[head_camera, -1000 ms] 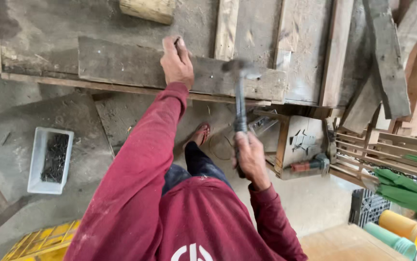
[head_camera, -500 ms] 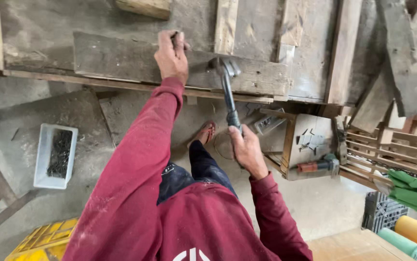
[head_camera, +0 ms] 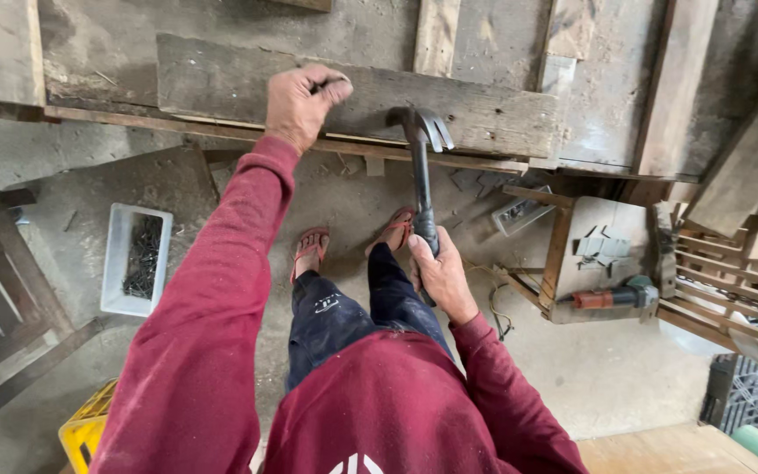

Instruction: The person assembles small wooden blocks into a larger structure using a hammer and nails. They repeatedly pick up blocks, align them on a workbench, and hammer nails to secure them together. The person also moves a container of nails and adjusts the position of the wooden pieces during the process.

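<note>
- Your left hand [head_camera: 302, 104] rested on a gray plank [head_camera: 476, 112] lying on the bench, near the bench's front edge, with finger and thumb pinching something small I could not make out.
- Your right hand [head_camera: 440, 276] was wrapped tight around the handle of a claw hammer [head_camera: 420, 167].
- The hammer's head was at the plank's front edge.
- A white tray of nails [head_camera: 137, 259] sat on the floor below.

Single head-worn view, steeply downward, close over arms, plank [head_camera: 353, 101], perhaps waist-high, and floor.
</note>
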